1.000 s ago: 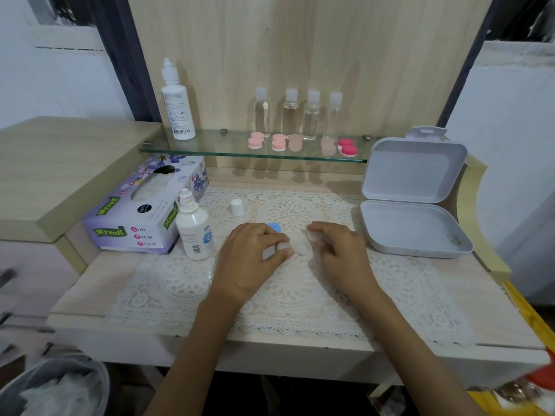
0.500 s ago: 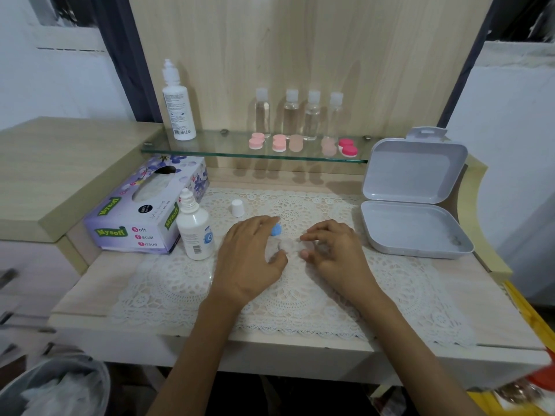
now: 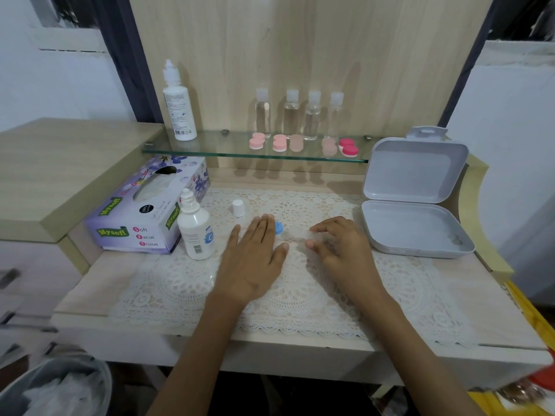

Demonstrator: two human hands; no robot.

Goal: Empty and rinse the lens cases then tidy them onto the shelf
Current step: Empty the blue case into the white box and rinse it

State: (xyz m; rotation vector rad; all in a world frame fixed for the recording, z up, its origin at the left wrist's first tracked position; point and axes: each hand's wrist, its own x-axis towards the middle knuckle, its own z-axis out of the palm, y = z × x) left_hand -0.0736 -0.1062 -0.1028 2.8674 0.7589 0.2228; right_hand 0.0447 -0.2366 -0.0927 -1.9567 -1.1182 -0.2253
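1. The left hand (image 3: 255, 259) lies flat on the lace mat (image 3: 300, 298), its grip open with the fingers straight. A blue cap (image 3: 279, 228) sits just beside its fingertips.
2. The right hand (image 3: 342, 247) has its fingers curled, and its grip appears to pinch one end of a pale lens case (image 3: 295, 235). The case is low over the mat between the two hands and is too blurred to make out in detail.
3. On the glass shelf (image 3: 210, 152) behind, pink lens cases (image 3: 280, 143) stand in a row before four clear bottles (image 3: 262, 112). A tall white bottle (image 3: 179, 106) stands at the shelf's left end.
4. On the tabletop (image 3: 99, 283), a solution bottle (image 3: 195, 232) stands uncapped beside a tissue box (image 3: 141, 214), with its white cap (image 3: 238, 208) upright on the mat nearby.
5. A grey hinged box (image 3: 414, 232) lies open at the right.
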